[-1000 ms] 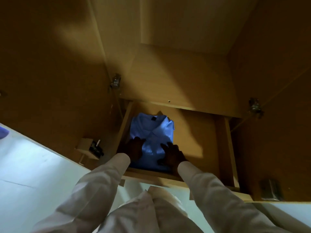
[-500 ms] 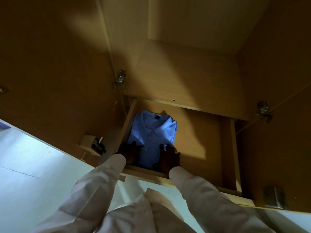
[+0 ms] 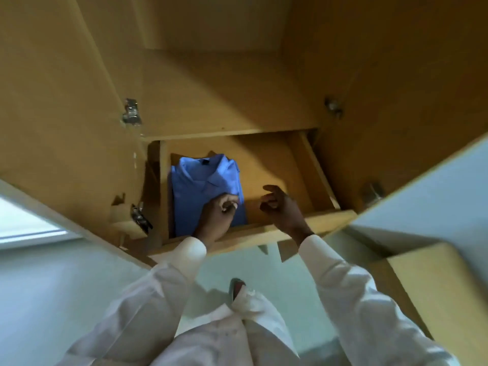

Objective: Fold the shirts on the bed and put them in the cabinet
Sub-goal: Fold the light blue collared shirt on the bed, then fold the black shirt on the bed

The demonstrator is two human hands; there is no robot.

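L door (image 3: 52, 101) of the cabinet (image 3: 237, 96) is standing open, w/ a hinge (image 3: 131, 112) showing at its edge. Below, the drawer (image 3: 250, 232) is sitting pulled out. The blue shirt (image 3: 200, 180) is lying folded flat in its left part, against the left wall, leaving the right half of the drawer floor bare.

Change: a sec ago both hands were pressing flat on the shirt, & half a sec ago they were sliding back to its near edge. Now the left hand (image 3: 215, 215) is hovering at the shirt's near right corner w/ fingers (image 3: 227, 206) curled in. It's blurry there, so I can't tell if they're pinching cloth or just curling over it. The right hand (image 3: 280, 207) is coming off altogether, hanging over bare drawer floor just beside the shirt, its fingers loosely curled & holding nothing. The shirt itself isn't shifting btwn frames. My reading: this one is looking as good as stowed & the hands are pulling out. Any remaining shirts would be waiting on the bed, which isn't in view.

Orientation: the collar is pointing away from the person, twd the back of the cabinet, & the hem is lying nearest the drawer's front lip. The long axis is running front-to-back, approx. parallel w/ the drawer's side walls.

R door (image 3: 422, 75) is hanging open too, & a tan box (image 3: 427, 265) is showing at lower right.
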